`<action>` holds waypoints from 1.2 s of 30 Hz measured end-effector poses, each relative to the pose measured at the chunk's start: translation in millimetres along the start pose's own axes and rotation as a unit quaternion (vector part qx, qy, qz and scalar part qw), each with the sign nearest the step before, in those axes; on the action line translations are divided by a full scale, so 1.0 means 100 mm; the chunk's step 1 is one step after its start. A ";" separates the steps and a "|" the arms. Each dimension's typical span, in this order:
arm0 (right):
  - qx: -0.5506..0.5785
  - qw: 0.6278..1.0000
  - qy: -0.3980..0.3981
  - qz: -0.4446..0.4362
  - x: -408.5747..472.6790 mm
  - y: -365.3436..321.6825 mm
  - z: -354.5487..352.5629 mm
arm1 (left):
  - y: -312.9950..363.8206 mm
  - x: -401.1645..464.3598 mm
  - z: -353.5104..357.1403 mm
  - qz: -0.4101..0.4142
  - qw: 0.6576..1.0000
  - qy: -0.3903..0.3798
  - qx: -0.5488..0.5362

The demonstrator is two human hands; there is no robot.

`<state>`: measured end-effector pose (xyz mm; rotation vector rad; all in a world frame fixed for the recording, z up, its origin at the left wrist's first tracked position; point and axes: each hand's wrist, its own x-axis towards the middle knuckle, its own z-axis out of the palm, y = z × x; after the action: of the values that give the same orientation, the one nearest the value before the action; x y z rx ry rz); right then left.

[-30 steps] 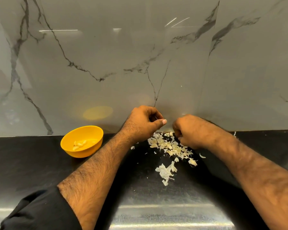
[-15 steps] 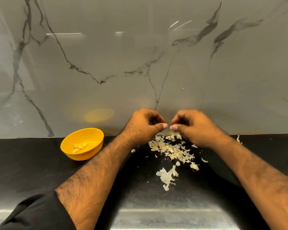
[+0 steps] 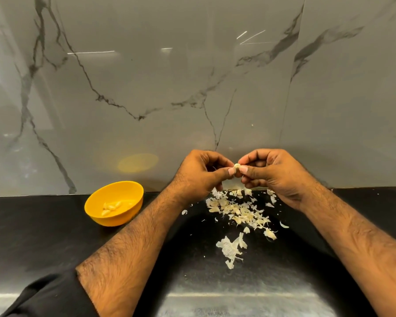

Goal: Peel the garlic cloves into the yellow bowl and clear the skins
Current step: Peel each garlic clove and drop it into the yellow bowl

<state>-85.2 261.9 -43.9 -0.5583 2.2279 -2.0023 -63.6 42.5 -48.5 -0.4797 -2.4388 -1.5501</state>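
Observation:
A small pale garlic clove (image 3: 237,166) is held up above the counter, pinched between the thumbs and fingertips of my left hand (image 3: 201,173) and my right hand (image 3: 272,173). Both hands meet at the clove, fingers curled. Below them a heap of papery garlic skins (image 3: 238,211) is scattered on the black counter, with a larger skin piece (image 3: 231,248) nearer me. The yellow bowl (image 3: 124,191) stands to the left by the wall and holds several peeled cloves (image 3: 111,208).
The black counter (image 3: 44,236) runs along a grey marble wall (image 3: 192,88) right behind the hands. A shiny metal strip (image 3: 238,303) lies at the counter's near edge. My black sleeve (image 3: 48,296) covers the lower left.
My right hand rose from the skin pile with a clove and met my left hand; both hands now pinch the clove higher above the counter.

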 end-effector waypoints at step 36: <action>-0.274 0.960 -0.005 -0.055 0.00 0.02 0.10 | 0.01 -0.01 0.09 0.020 0.988 0.008 0.155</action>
<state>-82.9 252.4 -46.7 -0.7479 2.8030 -1.3894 -62.0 51.2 -52.0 -0.4522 -2.5759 -1.1225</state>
